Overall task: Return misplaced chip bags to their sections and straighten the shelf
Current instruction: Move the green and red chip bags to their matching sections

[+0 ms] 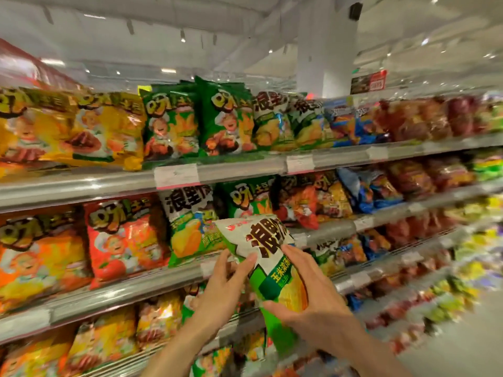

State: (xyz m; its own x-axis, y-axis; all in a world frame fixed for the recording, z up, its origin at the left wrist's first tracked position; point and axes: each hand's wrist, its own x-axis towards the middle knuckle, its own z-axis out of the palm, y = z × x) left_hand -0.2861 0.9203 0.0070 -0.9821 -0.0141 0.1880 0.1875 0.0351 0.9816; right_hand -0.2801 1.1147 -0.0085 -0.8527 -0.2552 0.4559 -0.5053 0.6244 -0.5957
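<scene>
Before the middle shelf [152, 284]: one white-and-green chip bag [268, 263], glossy crinkled film, tilted, held off the shelving. Left hand [221, 288] pinches its left edge; right hand [313, 300] grips its front, thumb below. Matching bag [190, 227] stands behind, between red bags [122, 238] and green bags [249, 200]. Far-right stock blurred, unreadable.

- Two hands: a left hand [221, 288] and a right hand [313, 303].
- One white-and-green chip bag [268, 263] held between them.
- Two green bags [196, 121] front the top shelf [245, 170].
- Two yellow bags [68, 126] on that shelf's left.
</scene>
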